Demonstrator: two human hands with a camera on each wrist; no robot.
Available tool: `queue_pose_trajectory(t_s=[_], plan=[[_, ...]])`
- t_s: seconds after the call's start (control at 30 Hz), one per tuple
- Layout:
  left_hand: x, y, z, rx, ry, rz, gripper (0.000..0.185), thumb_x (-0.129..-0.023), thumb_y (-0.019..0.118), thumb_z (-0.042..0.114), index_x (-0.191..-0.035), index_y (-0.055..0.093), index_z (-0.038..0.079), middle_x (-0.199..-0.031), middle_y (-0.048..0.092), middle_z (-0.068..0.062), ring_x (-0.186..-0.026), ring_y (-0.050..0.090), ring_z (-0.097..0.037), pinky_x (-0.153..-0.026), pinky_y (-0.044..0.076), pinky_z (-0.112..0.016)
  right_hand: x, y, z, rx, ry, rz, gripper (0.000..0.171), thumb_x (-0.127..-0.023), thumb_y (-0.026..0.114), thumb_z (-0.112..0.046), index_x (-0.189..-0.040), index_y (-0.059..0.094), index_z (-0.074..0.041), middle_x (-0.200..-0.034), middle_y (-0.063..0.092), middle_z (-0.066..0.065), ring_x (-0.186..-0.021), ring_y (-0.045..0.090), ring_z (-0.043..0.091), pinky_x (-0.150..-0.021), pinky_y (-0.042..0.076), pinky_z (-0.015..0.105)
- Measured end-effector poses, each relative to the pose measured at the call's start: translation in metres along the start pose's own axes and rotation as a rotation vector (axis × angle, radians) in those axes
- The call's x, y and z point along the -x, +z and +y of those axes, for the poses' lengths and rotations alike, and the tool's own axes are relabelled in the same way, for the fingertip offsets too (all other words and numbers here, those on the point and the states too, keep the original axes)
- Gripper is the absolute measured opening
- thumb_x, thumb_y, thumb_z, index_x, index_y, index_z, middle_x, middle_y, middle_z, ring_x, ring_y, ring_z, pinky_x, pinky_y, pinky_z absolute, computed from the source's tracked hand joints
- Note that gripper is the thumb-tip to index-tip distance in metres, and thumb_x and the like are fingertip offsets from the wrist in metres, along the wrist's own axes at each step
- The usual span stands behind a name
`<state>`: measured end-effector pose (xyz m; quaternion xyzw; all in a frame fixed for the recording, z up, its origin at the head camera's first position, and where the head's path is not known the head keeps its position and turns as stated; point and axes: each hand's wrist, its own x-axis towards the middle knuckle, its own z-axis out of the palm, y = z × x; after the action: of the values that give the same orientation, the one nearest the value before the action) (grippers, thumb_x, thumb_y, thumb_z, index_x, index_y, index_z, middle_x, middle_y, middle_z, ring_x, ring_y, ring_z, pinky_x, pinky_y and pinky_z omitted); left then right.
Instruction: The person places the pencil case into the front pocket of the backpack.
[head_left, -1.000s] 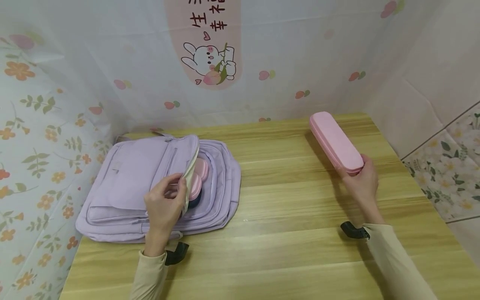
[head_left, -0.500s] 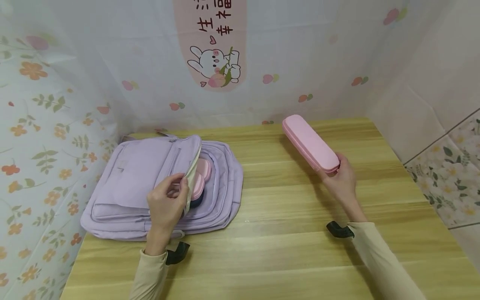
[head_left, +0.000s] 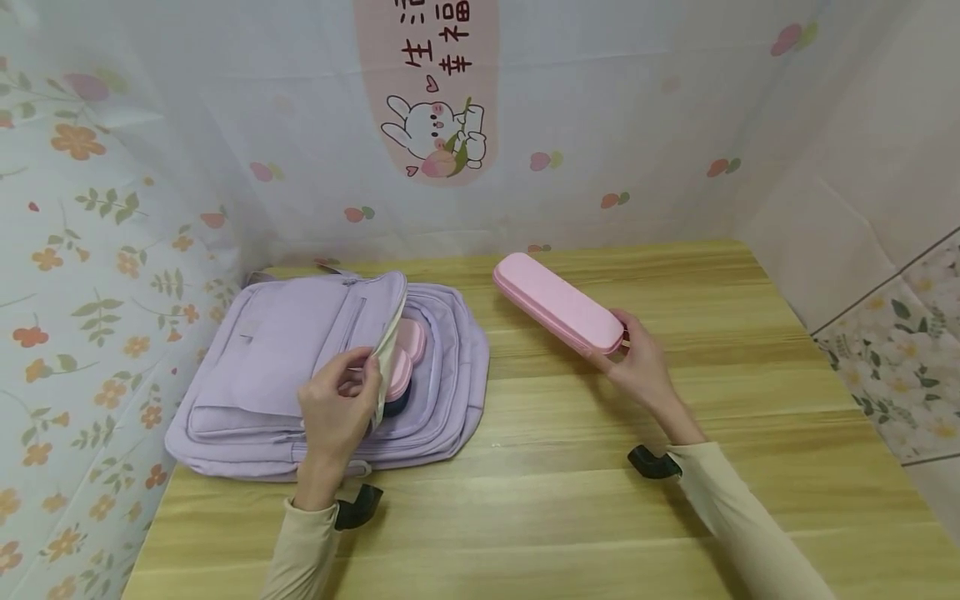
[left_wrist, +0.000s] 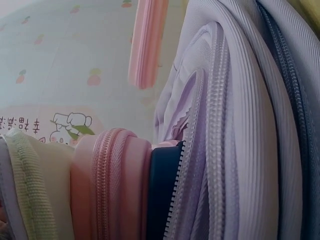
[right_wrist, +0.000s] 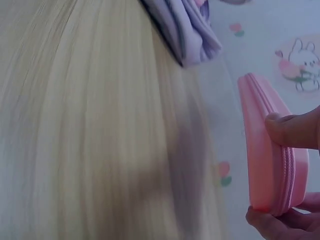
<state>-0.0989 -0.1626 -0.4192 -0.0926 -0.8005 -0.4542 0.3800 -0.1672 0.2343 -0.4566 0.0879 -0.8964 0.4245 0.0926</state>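
A lavender backpack (head_left: 270,342) lies flat at the left of the table, its front pocket unzipped. My left hand (head_left: 337,400) pinches the edge of the pocket flap (head_left: 387,333) and holds it raised. Inside the pocket sit pink zippered cases (left_wrist: 117,180) and a dark blue item (left_wrist: 164,190), partly hidden by the flap. In my right hand (head_left: 637,362) is a long pink zippered case (head_left: 558,302), gripped by its near end and tilted above the table, right of the bag. The right wrist view shows my thumb (right_wrist: 292,130) on the case's side near the zipper.
The wooden table (head_left: 525,500) runs up to a white printed cloth (head_left: 600,108) at the back. Another floral cloth (head_left: 82,333) hangs along the left side. A black wrist mount (head_left: 654,462) sticks out at the right cuff, another (head_left: 358,507) at the left.
My right hand has carried the long pink case leftward across the table toward the backpack. My left hand keeps its pinch on the flap. The head view has shifted slightly.
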Motion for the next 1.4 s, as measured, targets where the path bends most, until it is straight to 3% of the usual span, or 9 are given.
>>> queue_pose_trajectory(t_s=[0.07, 0.17, 0.7, 0.93, 1.17, 1.27, 1.4], plan=[[0.001, 0.000, -0.001, -0.004, 0.003, -0.002, 0.015, -0.082, 0.072, -0.009, -0.096, 0.076, -0.007, -0.077, 0.075, -0.018, -0.062, 0.062, 0.002, -0.057, 0.050, -0.003, -0.001, 0.004, -0.006, -0.010, -0.001, -0.020, 0.072, -0.084, 0.082, -0.010, -0.141, 0.043, 0.010, -0.131, 0.057, 0.031, -0.117, 0.058, 0.041, -0.096, 0.057, 0.049], [0.001, 0.001, -0.002, -0.004, 0.015, 0.008, 0.016, -0.081, 0.072, -0.010, -0.096, 0.076, -0.007, -0.077, 0.075, -0.017, -0.060, 0.063, -0.001, -0.055, 0.050, -0.005, -0.002, 0.009, -0.013, -0.041, 0.002, -0.053, 0.073, -0.083, 0.083, -0.011, -0.142, 0.044, 0.008, -0.132, 0.057, 0.029, -0.119, 0.058, 0.040, -0.097, 0.056, 0.054], [-0.012, -0.002, 0.001, -0.055, 0.039, -0.080, 0.018, -0.084, 0.067, -0.004, -0.099, 0.076, -0.006, -0.085, 0.076, -0.019, -0.067, 0.071, -0.027, -0.064, 0.054, -0.006, -0.006, 0.038, -0.046, -0.175, -0.072, -0.235, 0.077, -0.079, 0.086, -0.010, -0.143, 0.045, 0.002, -0.136, 0.057, 0.024, -0.122, 0.059, 0.039, -0.100, 0.056, 0.053], [-0.011, 0.000, 0.000, -0.083, 0.055, -0.097, 0.022, -0.086, 0.064, -0.007, -0.104, 0.075, -0.006, -0.087, 0.076, -0.020, -0.067, 0.073, -0.029, -0.061, 0.058, -0.013, -0.014, 0.048, -0.051, -0.268, -0.061, -0.304, 0.079, -0.077, 0.089, -0.012, -0.144, 0.048, -0.001, -0.137, 0.058, 0.019, -0.125, 0.058, 0.033, -0.104, 0.054, 0.041], [-0.014, 0.002, 0.003, -0.104, 0.107, -0.069, 0.020, -0.087, 0.064, -0.008, -0.103, 0.075, -0.007, -0.090, 0.076, -0.021, -0.068, 0.073, -0.030, -0.059, 0.061, -0.025, -0.028, 0.057, -0.056, -0.467, -0.056, -0.288, 0.079, -0.073, 0.090, -0.002, -0.142, 0.051, 0.001, -0.139, 0.055, 0.019, -0.129, 0.056, 0.034, -0.106, 0.051, 0.027], [-0.014, 0.002, 0.004, -0.103, 0.109, -0.061, 0.020, -0.087, 0.063, -0.007, -0.103, 0.075, -0.007, -0.092, 0.076, -0.021, -0.069, 0.073, -0.030, -0.062, 0.061, -0.027, -0.034, 0.061, -0.059, -0.489, -0.061, -0.256, 0.077, -0.072, 0.089, 0.003, -0.139, 0.051, 0.004, -0.138, 0.056, 0.021, -0.128, 0.056, 0.035, -0.106, 0.051, 0.024], [-0.014, 0.001, 0.004, -0.107, 0.105, -0.060, 0.019, -0.089, 0.063, -0.005, -0.104, 0.075, -0.007, -0.094, 0.076, -0.021, -0.071, 0.073, -0.031, -0.067, 0.061, -0.028, -0.041, 0.069, -0.065, -0.473, -0.097, -0.219, 0.074, -0.071, 0.088, 0.005, -0.137, 0.053, 0.006, -0.134, 0.060, 0.023, -0.126, 0.058, 0.035, -0.107, 0.052, 0.030]])
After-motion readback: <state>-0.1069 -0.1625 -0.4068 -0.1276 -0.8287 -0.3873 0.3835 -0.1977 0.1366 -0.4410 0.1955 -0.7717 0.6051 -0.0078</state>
